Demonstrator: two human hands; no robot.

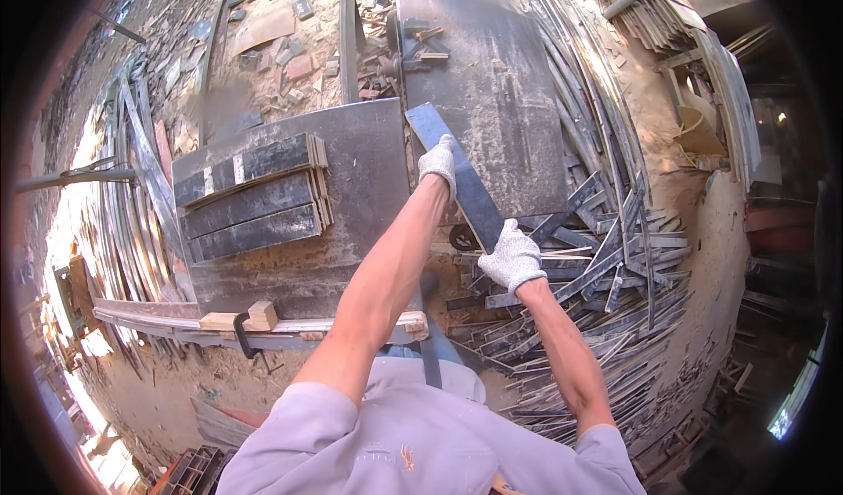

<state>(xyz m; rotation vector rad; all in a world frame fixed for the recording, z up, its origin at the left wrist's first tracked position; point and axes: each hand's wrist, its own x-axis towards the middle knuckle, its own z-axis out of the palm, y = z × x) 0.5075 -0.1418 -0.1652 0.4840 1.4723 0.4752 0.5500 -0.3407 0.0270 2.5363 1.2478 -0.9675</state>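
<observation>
Fingers of the left hand curl round the left long edge of a blue-black faced plywood strip, thumb lying toward the far end; finger undersides hidden. Right hand grips the near end of the same strip, thumb up along its edge, other fingers folded; exact finger spacing can't be told. Both hands wear pale speckled knit gloves.

Strip slants from upper left to lower right, crossing the left edge of the right worktop; can't tell if it touches that surface. Left hand sits nearer the far end, well apart from the right.

Left worktop, dark and dusty: stack of black-faced plywood panels, layered edges facing right, two pale patches on the upper one. Near edge of it: wooden block beside a black clamp.

Small offcuts at the far left of the right worktop. Jumbled dark strips on the ground just right of the right hand, long slats running along beyond. More long strips far left, broken scraps at upper left. Person wears a pale lilac shirt, forearms bare.
</observation>
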